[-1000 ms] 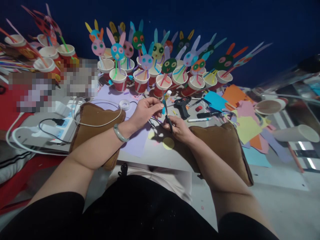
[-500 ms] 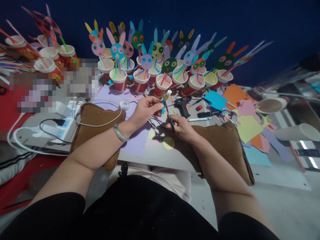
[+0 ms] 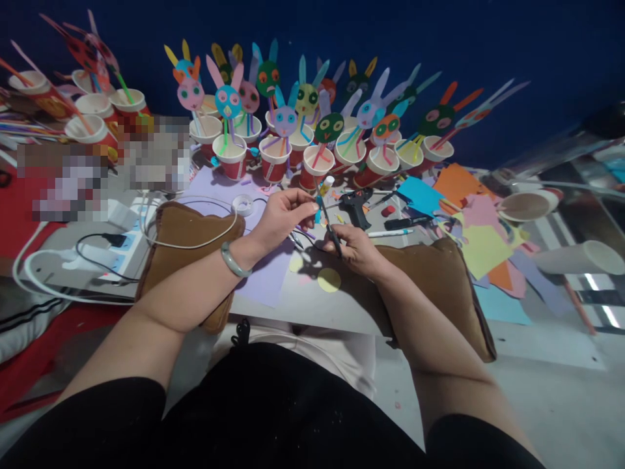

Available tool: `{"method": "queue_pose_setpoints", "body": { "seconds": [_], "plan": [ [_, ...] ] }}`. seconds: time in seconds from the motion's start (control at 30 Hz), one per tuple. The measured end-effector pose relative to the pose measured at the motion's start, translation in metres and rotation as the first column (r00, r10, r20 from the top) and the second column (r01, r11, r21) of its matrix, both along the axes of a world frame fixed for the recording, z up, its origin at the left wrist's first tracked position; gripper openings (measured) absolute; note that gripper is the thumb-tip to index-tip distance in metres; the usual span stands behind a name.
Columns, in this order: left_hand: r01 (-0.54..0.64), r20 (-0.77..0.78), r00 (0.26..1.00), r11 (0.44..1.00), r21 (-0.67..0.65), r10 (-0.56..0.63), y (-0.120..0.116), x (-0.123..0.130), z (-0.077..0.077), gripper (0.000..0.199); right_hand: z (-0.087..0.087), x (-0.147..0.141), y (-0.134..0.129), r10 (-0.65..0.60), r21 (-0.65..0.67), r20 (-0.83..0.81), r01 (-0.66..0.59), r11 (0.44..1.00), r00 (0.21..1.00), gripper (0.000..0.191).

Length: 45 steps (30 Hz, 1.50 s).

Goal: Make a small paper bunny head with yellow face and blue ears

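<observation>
Between the fingertips of my left hand (image 3: pixel 286 215) a small blue paper piece (image 3: pixel 318 212) is pinched. My right hand (image 3: pixel 360 251) is closed around the black handles of a pair of scissors (image 3: pixel 334 240), whose blades point up and away from me beside the blue paper. Whether the blades touch the paper I cannot tell. Below the hands, a pale yellow paper circle (image 3: pixel 329 280) and a smaller yellow circle (image 3: pixel 295 262) lie on the table. A purple sheet (image 3: pixel 263 286) lies under my left wrist.
Red-and-white paper cups (image 3: pixel 318 163) with rabbit-faced paper figures stand along the back. A black glue gun (image 3: pixel 356 208), a tape roll (image 3: pixel 242 205) and a marker (image 3: pixel 390 232) lie nearby. Brown cushions (image 3: pixel 434 280) flank the workspace; coloured paper scraps (image 3: pixel 483 251) are at right, a power strip (image 3: pixel 127 251) at left.
The scissors' blades have shifted slightly beside the blue paper. Both hands stay in nearly the same place, and the view has moved a little.
</observation>
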State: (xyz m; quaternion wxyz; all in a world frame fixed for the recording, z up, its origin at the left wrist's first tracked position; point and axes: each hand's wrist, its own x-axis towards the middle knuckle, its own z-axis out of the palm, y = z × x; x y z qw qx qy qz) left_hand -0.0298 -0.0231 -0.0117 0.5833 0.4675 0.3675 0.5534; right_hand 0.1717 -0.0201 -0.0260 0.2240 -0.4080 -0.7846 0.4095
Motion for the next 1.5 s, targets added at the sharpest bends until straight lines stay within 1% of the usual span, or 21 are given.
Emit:
{"method": "queue_pose_setpoints", "body": {
  "seconds": [0.37, 0.7, 0.87, 1.07, 1.3, 1.5],
  "plan": [
    [-0.004, -0.002, 1.000, 1.000, -0.011, 0.004, -0.001, 0.000, 0.004, 0.011, 0.000, 0.000, -0.001, -0.007, 0.011, -0.010, 0.007, 1.000, 1.000, 0.061],
    [0.021, 0.021, 1.000, 0.999, 0.042, -0.022, 0.000, -0.002, 0.001, 0.014, 0.002, 0.001, -0.001, 0.004, 0.027, -0.010, -0.004, 1.000, 1.000, 0.063],
    [0.009, -0.005, 1.000, 1.000, 0.020, -0.009, 0.000, -0.002, 0.001, 0.014, 0.002, 0.004, 0.001, 0.021, 0.034, -0.011, -0.020, 0.999, 1.000, 0.066],
    [0.005, -0.030, 1.000, 1.000, 0.003, -0.005, 0.000, -0.002, 0.002, 0.014, 0.009, 0.008, 0.003, 0.059, 0.023, -0.015, -0.058, 0.998, 0.998, 0.065],
    [0.035, -0.008, 0.999, 0.999, 0.039, -0.034, 0.002, -0.003, -0.001, 0.015, 0.012, 0.015, 0.008, 0.091, 0.067, 0.015, -0.092, 0.993, 0.996, 0.063],
    [0.057, -0.010, 0.998, 0.998, 0.017, -0.057, 0.002, -0.004, 0.000, 0.014, 0.012, 0.017, 0.008, 0.137, 0.082, 0.047, -0.141, 0.987, 0.989, 0.063]
  ]
}}
